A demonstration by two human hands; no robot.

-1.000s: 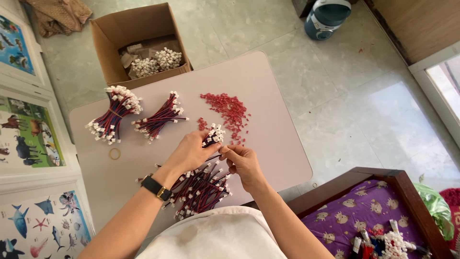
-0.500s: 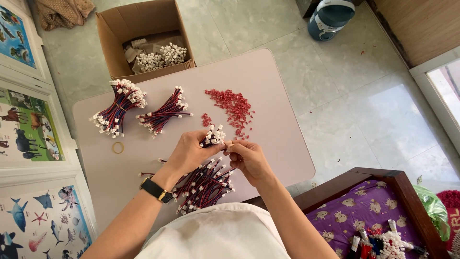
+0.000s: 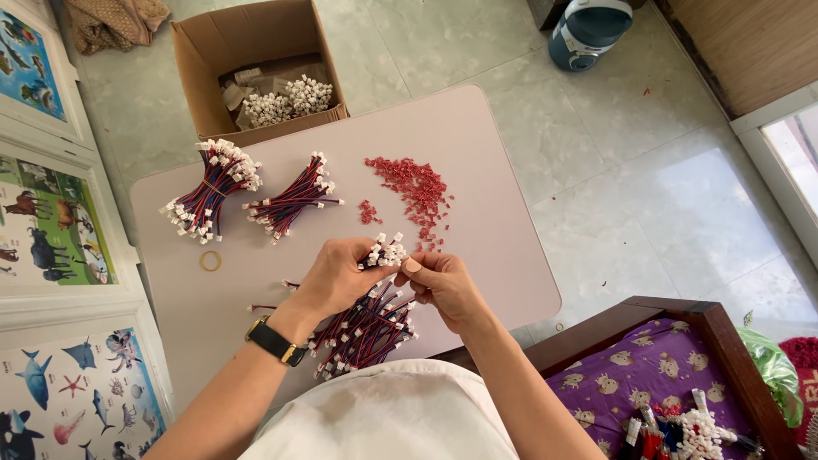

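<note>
A bundle of red and blue wires with white connectors (image 3: pixel 368 317) hangs over the near edge of a pale table (image 3: pixel 477 153). The left hand (image 3: pixel 336 277) is closed around its top; the right hand (image 3: pixel 441 285) pinches a connector. Beyond lie 2 tied bundles (image 3: pixel 209 192), a red pile of small parts (image 3: pixel 417 187), a rubber band (image 3: pixel 210 261) and a cardboard box (image 3: pixel 256 64).

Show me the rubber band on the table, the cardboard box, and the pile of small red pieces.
rubber band (image 3: pixel 210 261), head view, on its ring.
cardboard box (image 3: pixel 223 36), head view, inner back wall.
pile of small red pieces (image 3: pixel 415 185), head view, middle of heap.
</note>
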